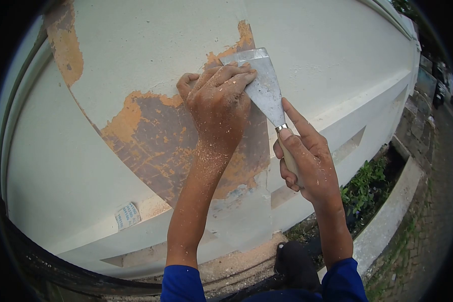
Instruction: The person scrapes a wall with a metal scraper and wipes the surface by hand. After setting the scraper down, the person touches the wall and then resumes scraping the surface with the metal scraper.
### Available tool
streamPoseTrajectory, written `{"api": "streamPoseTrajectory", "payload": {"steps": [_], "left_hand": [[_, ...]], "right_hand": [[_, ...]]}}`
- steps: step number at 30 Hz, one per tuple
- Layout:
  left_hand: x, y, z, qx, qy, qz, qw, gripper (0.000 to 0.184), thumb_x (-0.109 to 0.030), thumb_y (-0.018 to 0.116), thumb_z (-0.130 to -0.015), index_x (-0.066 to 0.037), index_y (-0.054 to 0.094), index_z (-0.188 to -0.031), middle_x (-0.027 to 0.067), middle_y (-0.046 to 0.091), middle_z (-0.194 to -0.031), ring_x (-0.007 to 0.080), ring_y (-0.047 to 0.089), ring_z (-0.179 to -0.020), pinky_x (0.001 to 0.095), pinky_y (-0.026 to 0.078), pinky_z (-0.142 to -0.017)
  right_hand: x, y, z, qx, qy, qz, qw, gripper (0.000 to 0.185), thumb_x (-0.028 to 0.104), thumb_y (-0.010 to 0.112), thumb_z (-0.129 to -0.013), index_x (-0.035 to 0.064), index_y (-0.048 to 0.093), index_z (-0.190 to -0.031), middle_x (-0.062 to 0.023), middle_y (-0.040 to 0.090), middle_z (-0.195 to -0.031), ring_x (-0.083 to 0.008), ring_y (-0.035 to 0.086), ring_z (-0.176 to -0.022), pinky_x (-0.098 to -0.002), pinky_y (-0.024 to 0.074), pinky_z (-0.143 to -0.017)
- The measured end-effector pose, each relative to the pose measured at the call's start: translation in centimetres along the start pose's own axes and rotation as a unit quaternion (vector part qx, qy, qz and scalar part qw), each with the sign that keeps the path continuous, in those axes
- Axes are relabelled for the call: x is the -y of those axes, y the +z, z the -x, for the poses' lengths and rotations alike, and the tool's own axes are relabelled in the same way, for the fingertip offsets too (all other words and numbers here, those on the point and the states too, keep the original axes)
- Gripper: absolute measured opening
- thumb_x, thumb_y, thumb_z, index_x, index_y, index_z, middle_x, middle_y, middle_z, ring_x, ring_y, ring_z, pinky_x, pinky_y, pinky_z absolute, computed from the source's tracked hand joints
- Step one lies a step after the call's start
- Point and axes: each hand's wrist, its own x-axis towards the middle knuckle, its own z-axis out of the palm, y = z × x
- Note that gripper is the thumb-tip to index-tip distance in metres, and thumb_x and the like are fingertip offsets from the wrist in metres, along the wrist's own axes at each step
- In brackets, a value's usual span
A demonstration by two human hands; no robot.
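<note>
A paint scraper [264, 88] with a wide, dusty metal blade and a pale handle lies against the wall, its edge at a patch of stripped paint [158, 128]. My right hand [307, 156] is closed round the handle, with the index finger stretched along it toward the blade. My left hand [219, 95] is closed on the blade's left side, its bent fingers pressing on the metal; the thumb is hidden. Dust and small flakes cover both hands and the left forearm. The stripped patch shows brown and orange layers under the pale paint.
The pale wall [156, 40] has a ledge below and another peeled strip [68, 50] at upper left. A printed paper scrap [128, 216] lies on the ledge. Green plants [364, 189] grow beside a concrete kerb [387, 216], with a paved path [427, 226] at right.
</note>
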Motion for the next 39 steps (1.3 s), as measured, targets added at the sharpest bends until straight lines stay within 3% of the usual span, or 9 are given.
{"api": "streamPoseTrajectory", "payload": {"steps": [3,9,12,18,27,39], "left_hand": [[-0.6,-0.3,1.6,0.024,-0.016,0.033,0.999,0.018,-0.006,0.071,-0.074,-0.016,0.075,-0.089,-0.0046,0.074,-0.096,0.0117,0.063,-0.089,0.0380,0.032,-0.090],[-0.1,-0.1,0.1,0.000,0.002,-0.004,1.000,0.018,-0.007,0.072,-0.074,-0.017,0.075,-0.088,-0.0067,0.073,-0.094,0.0095,0.062,-0.092,0.0372,0.032,-0.090],[-0.5,0.1,2.2,0.041,-0.024,0.038,0.998,0.019,-0.007,0.071,-0.074,-0.017,0.075,-0.089,-0.0068,0.073,-0.094,0.0098,0.062,-0.095,0.0373,0.031,-0.090],[0.1,0.8,-0.5,-0.011,0.009,-0.001,1.000,0.022,-0.006,0.070,-0.074,-0.018,0.074,-0.092,-0.0062,0.073,-0.095,0.0112,0.062,-0.095,0.0392,0.031,-0.092],[-0.5,1.3,-0.5,-0.014,0.001,0.022,1.000,0.022,-0.004,0.071,-0.073,-0.018,0.075,-0.089,-0.0068,0.073,-0.091,0.0101,0.063,-0.092,0.0393,0.030,-0.092],[-1.2,1.0,1.8,0.033,-0.007,0.031,0.999,0.021,-0.007,0.071,-0.074,-0.017,0.074,-0.092,-0.0068,0.072,-0.095,0.0103,0.063,-0.095,0.0406,0.029,-0.094]], "right_hand": [[-1.0,-0.8,1.0,0.009,0.019,0.007,1.000,0.053,0.019,0.048,-0.100,0.0038,0.031,-0.148,-0.0018,0.056,-0.068,-0.0033,0.046,-0.043,-0.0208,0.0350,-0.032],[-0.1,-0.5,0.0,0.007,-0.007,0.009,1.000,0.053,0.020,0.048,-0.100,0.0044,0.032,-0.147,-0.0016,0.053,-0.068,-0.0024,0.042,-0.039,-0.0191,0.0321,-0.030],[-1.5,-1.0,1.0,0.007,0.013,0.007,1.000,0.053,0.020,0.049,-0.099,0.0034,0.032,-0.147,-0.0022,0.057,-0.069,-0.0030,0.046,-0.042,-0.0206,0.0344,-0.032],[0.5,-0.8,-0.5,0.003,-0.006,-0.003,1.000,0.052,0.020,0.048,-0.100,0.0034,0.033,-0.147,-0.0016,0.056,-0.066,-0.0032,0.046,-0.042,-0.0209,0.0337,-0.031],[0.3,-1.3,-0.6,-0.005,-0.006,0.008,1.000,0.053,0.020,0.049,-0.099,0.0045,0.033,-0.147,-0.0023,0.056,-0.068,-0.0034,0.046,-0.042,-0.0210,0.0332,-0.031],[-0.5,-1.8,0.9,-0.015,0.011,0.048,0.999,0.052,0.022,0.048,-0.100,0.0042,0.033,-0.147,-0.0009,0.052,-0.067,-0.0022,0.042,-0.039,-0.0188,0.0333,-0.030]]}}
